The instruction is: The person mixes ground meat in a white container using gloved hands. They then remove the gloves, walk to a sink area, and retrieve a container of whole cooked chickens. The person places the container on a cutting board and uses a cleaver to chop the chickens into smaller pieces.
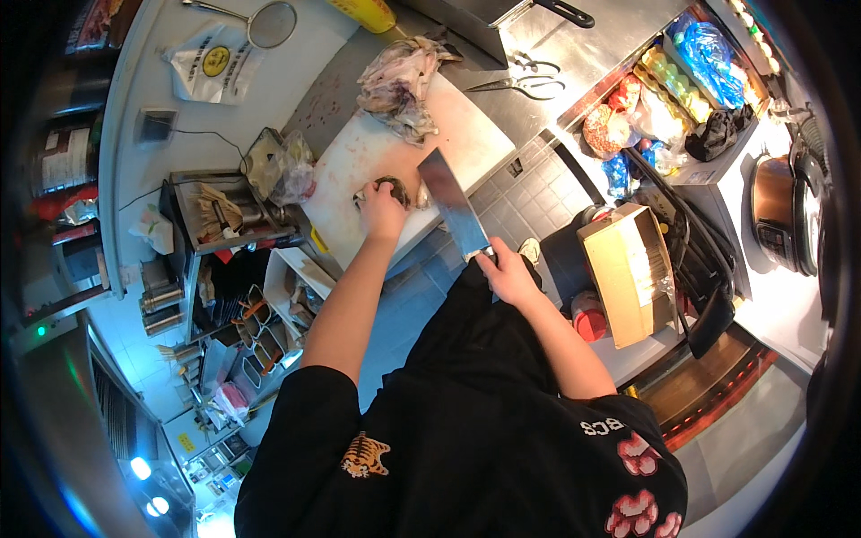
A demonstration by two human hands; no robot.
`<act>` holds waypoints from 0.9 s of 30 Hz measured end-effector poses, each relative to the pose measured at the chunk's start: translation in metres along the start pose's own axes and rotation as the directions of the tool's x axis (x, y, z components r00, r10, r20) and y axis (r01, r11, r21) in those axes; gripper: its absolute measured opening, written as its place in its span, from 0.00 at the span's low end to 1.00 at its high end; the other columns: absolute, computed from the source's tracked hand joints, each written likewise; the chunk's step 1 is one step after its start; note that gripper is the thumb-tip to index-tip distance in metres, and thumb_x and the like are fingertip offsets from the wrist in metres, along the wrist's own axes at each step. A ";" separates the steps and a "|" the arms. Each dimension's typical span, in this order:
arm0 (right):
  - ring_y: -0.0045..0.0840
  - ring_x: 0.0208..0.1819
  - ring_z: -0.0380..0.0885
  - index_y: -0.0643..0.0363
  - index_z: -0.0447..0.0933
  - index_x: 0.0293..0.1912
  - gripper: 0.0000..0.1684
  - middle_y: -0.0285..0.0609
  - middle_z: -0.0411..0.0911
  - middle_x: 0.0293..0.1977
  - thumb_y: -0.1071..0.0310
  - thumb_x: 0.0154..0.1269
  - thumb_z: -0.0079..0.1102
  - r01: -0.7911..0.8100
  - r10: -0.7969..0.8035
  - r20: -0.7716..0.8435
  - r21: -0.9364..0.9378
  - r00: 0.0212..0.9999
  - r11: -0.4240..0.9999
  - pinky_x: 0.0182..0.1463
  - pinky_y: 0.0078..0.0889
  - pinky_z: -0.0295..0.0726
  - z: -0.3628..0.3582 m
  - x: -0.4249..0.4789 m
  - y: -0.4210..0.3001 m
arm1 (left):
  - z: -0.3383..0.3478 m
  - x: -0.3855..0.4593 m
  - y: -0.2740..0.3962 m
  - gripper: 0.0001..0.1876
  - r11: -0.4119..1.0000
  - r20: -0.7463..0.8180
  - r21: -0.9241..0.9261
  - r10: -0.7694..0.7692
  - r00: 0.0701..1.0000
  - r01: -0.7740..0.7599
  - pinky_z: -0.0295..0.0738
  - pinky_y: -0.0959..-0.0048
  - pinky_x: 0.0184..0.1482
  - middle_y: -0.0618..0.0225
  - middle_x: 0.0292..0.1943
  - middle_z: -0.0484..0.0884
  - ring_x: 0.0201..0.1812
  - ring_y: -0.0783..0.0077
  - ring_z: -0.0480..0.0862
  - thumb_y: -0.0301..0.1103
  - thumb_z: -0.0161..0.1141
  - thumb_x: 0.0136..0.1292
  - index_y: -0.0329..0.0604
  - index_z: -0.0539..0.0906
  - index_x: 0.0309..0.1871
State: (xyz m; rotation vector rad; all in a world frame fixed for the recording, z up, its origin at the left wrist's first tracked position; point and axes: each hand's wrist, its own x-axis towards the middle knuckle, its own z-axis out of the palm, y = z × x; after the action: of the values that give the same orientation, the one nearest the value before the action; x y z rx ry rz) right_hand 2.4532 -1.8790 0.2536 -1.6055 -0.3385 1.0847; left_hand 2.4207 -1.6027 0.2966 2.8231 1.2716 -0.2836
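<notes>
My left hand [382,212] lies over the white cutting board [343,239], its fingers curled on a dark, rounded piece of raw food [395,191] whose kind I cannot tell. A small pale scrap [422,196] lies just right of it. In my right hand [509,272] is the handle of a broad-bladed cleaver [457,205]. Its blade points up and left, with the tip by the board's near edge, close to the scrap. Farther back on the board rests a limp heap of pale raw meat with skin [401,84].
Kitchen scissors [531,86] lie on the steel counter [605,54] beyond the board. Left of it are a plastic bag [294,168] and a steel rack [218,218]. A wire strainer [272,25] is at the upper left. A cardboard box [625,276] stands to my right.
</notes>
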 end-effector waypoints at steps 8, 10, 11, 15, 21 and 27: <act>0.57 0.46 0.80 0.60 0.70 0.54 0.20 0.62 0.81 0.42 0.58 0.71 0.58 0.016 -0.015 0.009 -0.205 1.000 0.979 0.48 0.54 0.79 0.009 0.003 -0.009 | 0.018 0.032 -0.013 0.36 0.976 0.063 0.113 -0.193 0.979 0.185 0.80 0.51 0.56 0.47 0.56 0.79 0.52 0.40 0.83 0.42 0.70 0.54 0.26 0.72 0.59; 0.58 0.43 0.81 0.59 0.69 0.53 0.18 0.62 0.82 0.39 0.58 0.72 0.58 0.061 -0.062 -0.004 -0.179 0.998 0.982 0.46 0.55 0.79 0.010 0.000 -0.017 | 0.003 0.036 -0.014 0.35 0.964 0.162 0.080 -0.265 0.950 0.255 0.83 0.54 0.52 0.47 0.52 0.81 0.50 0.42 0.84 0.40 0.70 0.54 0.23 0.71 0.58; 0.58 0.42 0.81 0.59 0.69 0.53 0.18 0.62 0.82 0.38 0.58 0.72 0.58 0.088 -0.087 0.010 -0.196 0.996 0.977 0.45 0.56 0.79 0.012 0.003 -0.020 | -0.003 0.040 -0.015 0.34 0.955 0.213 0.068 -0.295 0.931 0.287 0.84 0.56 0.51 0.47 0.51 0.83 0.48 0.43 0.85 0.39 0.69 0.55 0.21 0.70 0.58; 0.58 0.41 0.82 0.57 0.68 0.52 0.17 0.61 0.83 0.36 0.58 0.73 0.55 0.080 -0.053 0.094 -0.309 0.994 0.948 0.44 0.59 0.80 0.026 0.020 -0.031 | -0.008 0.054 -0.034 0.24 0.775 0.557 -0.132 -0.457 0.693 0.617 0.88 0.51 0.38 0.48 0.49 0.81 0.43 0.49 0.85 0.33 0.62 0.60 0.31 0.74 0.58; 0.58 0.40 0.82 0.57 0.68 0.51 0.15 0.61 0.83 0.34 0.58 0.74 0.54 0.051 -0.018 0.100 -0.338 0.995 0.940 0.43 0.61 0.80 0.035 0.021 -0.026 | 0.018 0.054 -0.056 0.17 0.474 0.543 -0.323 -0.616 0.571 0.819 0.89 0.51 0.30 0.47 0.47 0.84 0.40 0.48 0.88 0.28 0.63 0.62 0.32 0.81 0.54; 0.61 0.34 0.80 0.58 0.68 0.49 0.14 0.60 0.82 0.29 0.59 0.74 0.55 0.168 -0.159 0.065 -0.171 0.985 0.971 0.38 0.62 0.78 0.063 0.044 -0.018 | 0.012 0.032 -0.042 0.20 0.722 0.348 -0.227 -0.567 0.747 0.653 0.90 0.57 0.29 0.46 0.49 0.85 0.41 0.48 0.89 0.26 0.63 0.62 0.31 0.77 0.57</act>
State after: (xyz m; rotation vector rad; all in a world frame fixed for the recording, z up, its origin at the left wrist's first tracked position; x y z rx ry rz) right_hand 2.4330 -1.8026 0.2518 -1.6743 -0.6051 0.9916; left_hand 2.4081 -1.5528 0.2808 1.9222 1.9397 -0.3821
